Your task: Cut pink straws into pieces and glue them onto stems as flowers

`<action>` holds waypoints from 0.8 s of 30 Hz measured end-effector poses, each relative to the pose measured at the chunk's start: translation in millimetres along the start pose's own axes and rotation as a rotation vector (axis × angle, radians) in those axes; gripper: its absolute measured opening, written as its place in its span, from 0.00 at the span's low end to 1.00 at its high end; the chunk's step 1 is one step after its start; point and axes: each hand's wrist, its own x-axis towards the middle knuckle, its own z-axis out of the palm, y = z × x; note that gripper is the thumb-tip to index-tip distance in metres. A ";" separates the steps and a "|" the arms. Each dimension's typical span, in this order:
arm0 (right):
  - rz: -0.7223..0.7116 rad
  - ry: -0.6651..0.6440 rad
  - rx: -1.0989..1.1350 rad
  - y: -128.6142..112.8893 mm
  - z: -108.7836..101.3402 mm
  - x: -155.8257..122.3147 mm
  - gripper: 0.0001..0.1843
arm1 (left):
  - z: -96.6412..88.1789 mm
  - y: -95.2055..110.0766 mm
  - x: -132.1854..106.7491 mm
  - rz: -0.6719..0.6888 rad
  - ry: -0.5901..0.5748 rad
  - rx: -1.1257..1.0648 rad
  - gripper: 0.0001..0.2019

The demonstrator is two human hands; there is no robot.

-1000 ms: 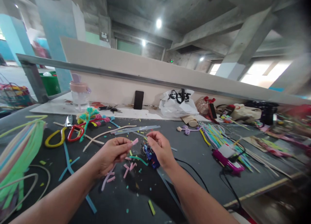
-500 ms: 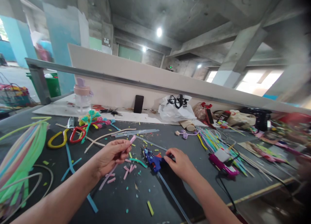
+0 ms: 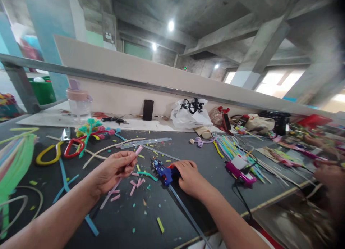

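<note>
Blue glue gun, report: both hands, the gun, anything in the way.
Left hand pinching pink strip. Right hand at blue glue gun, grip unclear. Glue stick sticking out behind. Teal strip between left hand and gun.

Black lettering (image 3: 200, 106) on white bag (image 3: 190, 118): handle-crossed, not clearly readable.

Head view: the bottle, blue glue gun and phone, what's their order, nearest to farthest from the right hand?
1. Blue glue gun: just left of the right hand.
2. Phone: at the back, farther left.
3. Bottle: back, far left.
</note>
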 end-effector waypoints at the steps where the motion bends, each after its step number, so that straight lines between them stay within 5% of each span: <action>1: -0.009 0.009 -0.003 -1.2 1.5 1.9 0.29 | 0.0 0.0 0.3 0.000 0.005 0.005 0.07; 8: -0.005 0.149 0.005 -5.3 -9.8 7.3 0.31 | 0.2 -0.9 0.1 0.009 -0.006 0.022 0.08; 15: -0.063 0.649 0.480 -3.6 -13.6 -2.5 0.15 | 10.9 0.3 -4.3 0.040 0.052 0.056 0.09; 24: -0.261 0.298 0.533 -50.0 -8.5 -19.7 0.07 | 28.5 0.2 -8.9 0.091 0.098 0.097 0.10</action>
